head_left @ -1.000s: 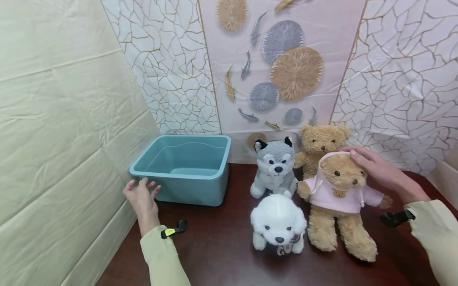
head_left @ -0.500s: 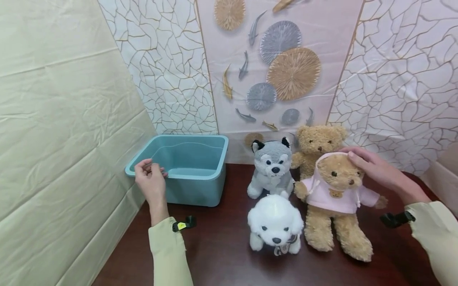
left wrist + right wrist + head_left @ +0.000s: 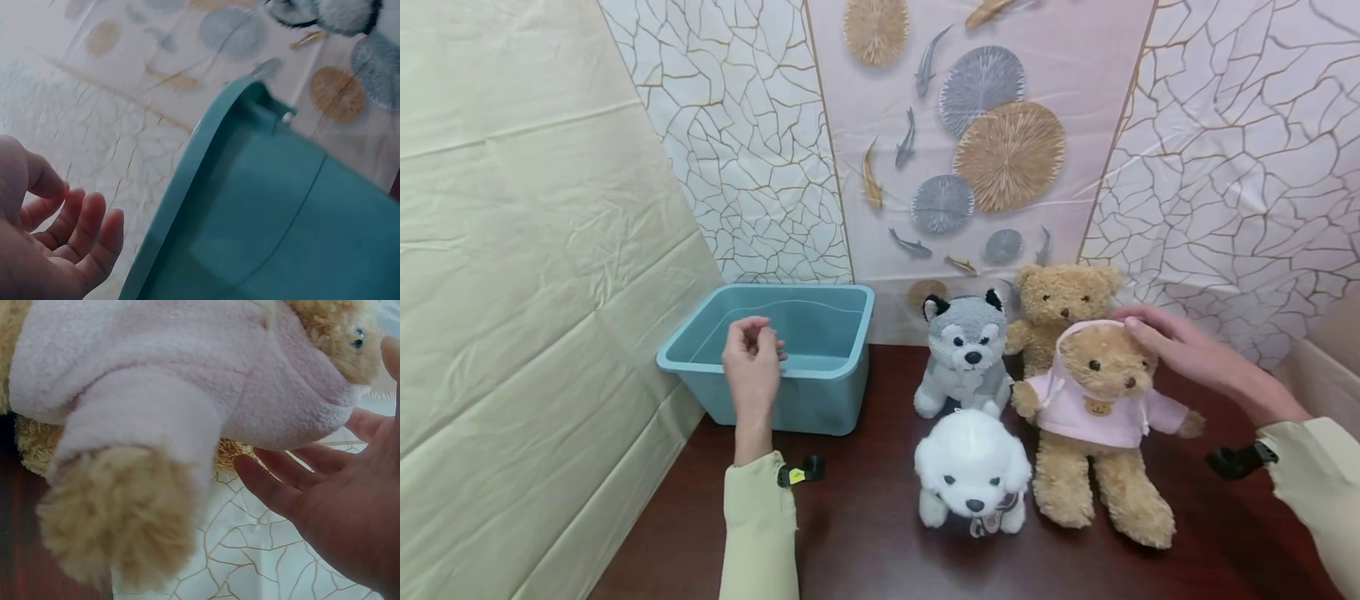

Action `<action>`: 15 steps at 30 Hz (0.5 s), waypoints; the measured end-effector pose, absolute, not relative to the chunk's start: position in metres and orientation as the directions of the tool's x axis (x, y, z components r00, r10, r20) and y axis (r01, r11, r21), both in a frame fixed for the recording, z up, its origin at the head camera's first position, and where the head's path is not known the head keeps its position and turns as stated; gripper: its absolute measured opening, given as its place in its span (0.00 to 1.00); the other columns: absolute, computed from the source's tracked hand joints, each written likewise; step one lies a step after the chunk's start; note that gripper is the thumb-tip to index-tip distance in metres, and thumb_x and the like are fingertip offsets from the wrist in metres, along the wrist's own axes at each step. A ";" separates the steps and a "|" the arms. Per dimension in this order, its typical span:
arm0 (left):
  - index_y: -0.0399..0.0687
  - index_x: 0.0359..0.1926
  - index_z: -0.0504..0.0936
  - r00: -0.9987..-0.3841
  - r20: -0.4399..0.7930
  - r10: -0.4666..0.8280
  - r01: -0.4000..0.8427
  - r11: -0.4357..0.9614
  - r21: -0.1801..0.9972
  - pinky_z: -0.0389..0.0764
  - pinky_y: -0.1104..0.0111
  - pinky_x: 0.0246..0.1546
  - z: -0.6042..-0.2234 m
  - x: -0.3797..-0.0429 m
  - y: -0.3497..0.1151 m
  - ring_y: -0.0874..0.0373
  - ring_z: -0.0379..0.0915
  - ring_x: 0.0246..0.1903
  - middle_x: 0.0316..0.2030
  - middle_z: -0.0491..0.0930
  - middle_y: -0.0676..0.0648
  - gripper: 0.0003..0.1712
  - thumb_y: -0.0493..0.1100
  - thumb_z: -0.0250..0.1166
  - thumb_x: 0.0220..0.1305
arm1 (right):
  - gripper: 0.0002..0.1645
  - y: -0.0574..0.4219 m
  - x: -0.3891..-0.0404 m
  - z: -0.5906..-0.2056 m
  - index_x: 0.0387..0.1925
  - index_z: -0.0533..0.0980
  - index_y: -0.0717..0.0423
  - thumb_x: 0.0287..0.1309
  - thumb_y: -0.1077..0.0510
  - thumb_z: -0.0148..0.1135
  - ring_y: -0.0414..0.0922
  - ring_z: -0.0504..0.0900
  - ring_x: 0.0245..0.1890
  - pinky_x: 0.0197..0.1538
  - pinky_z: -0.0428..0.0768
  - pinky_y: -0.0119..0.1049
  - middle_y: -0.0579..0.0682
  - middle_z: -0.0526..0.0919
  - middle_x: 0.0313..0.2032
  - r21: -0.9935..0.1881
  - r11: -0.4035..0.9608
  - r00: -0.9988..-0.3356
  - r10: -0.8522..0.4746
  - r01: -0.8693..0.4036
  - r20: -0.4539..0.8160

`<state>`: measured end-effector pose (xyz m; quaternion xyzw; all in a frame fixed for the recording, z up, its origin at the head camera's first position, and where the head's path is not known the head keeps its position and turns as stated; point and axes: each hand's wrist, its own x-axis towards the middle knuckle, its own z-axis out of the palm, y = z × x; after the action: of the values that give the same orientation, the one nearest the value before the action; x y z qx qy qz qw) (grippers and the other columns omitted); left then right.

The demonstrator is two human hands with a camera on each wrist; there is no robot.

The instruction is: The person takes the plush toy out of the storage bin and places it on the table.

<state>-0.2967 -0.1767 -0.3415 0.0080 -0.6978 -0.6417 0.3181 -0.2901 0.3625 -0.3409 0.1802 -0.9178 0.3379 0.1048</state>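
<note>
My left hand (image 3: 751, 367) hovers over the near rim of the blue-green plastic tub (image 3: 842, 400), fingers loosely curled with nothing in them. The left wrist view shows the same hand (image 3: 69, 244) beside the tub's wall (image 3: 169, 194). My right hand (image 3: 1187, 350) holds the head of a teddy bear in a pink hoodie (image 3: 1093, 412), thumb in front. In the right wrist view, its fingers (image 3: 275, 487) reach behind the pink hood (image 3: 294, 419). That bear is upright, legs on the dark table.
A white plush dog (image 3: 973, 467) stands in front of a grey husky plush (image 3: 966, 350), left of the hoodie bear. Behind that bear sits another brown teddy bear (image 3: 1063, 296), partly hidden. A cream cloth wall (image 3: 550, 292) runs along the left side; patterned cloth (image 3: 760, 167) hangs behind.
My left hand has moved right, from the tub's front left corner to over its near rim, its fingers curling in. My right hand stays on the hoodie bear's head. The view has shifted slightly.
</note>
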 end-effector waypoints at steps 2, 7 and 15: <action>0.46 0.44 0.75 -0.816 0.459 -0.350 0.393 0.247 0.886 0.83 0.72 0.32 -0.337 -0.300 -0.168 0.51 0.78 0.35 0.36 0.77 0.42 0.07 0.38 0.52 0.71 | 0.20 0.363 -0.290 -0.339 0.61 0.72 0.53 0.75 0.55 0.43 0.22 0.72 0.45 0.39 0.74 0.25 0.24 0.72 0.49 -0.563 0.727 -0.915 -0.248 -0.393 0.318; 0.44 0.47 0.76 -0.834 0.526 -0.164 0.417 0.435 0.798 0.80 0.65 0.38 -0.324 -0.311 -0.145 0.51 0.77 0.37 0.38 0.80 0.43 0.10 0.41 0.52 0.70 | 0.20 0.365 -0.290 -0.332 0.61 0.72 0.53 0.76 0.53 0.43 0.23 0.72 0.43 0.35 0.75 0.30 0.20 0.71 0.47 -0.542 0.746 -0.917 -0.247 -0.387 0.314; 0.43 0.45 0.77 -0.824 0.542 0.165 0.495 0.675 0.548 0.79 0.63 0.36 -0.305 -0.338 -0.111 0.53 0.75 0.35 0.37 0.79 0.45 0.09 0.39 0.51 0.70 | 0.22 0.364 -0.297 -0.326 0.61 0.72 0.57 0.76 0.52 0.42 0.18 0.68 0.44 0.41 0.74 0.24 0.49 0.77 0.54 -0.499 0.777 -0.919 -0.272 -0.384 0.284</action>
<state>-0.3376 -0.1113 -0.3050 -0.1862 -0.8855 -0.3578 0.2306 -0.2965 0.3643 -0.3262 0.1751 -0.9374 0.2845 0.0983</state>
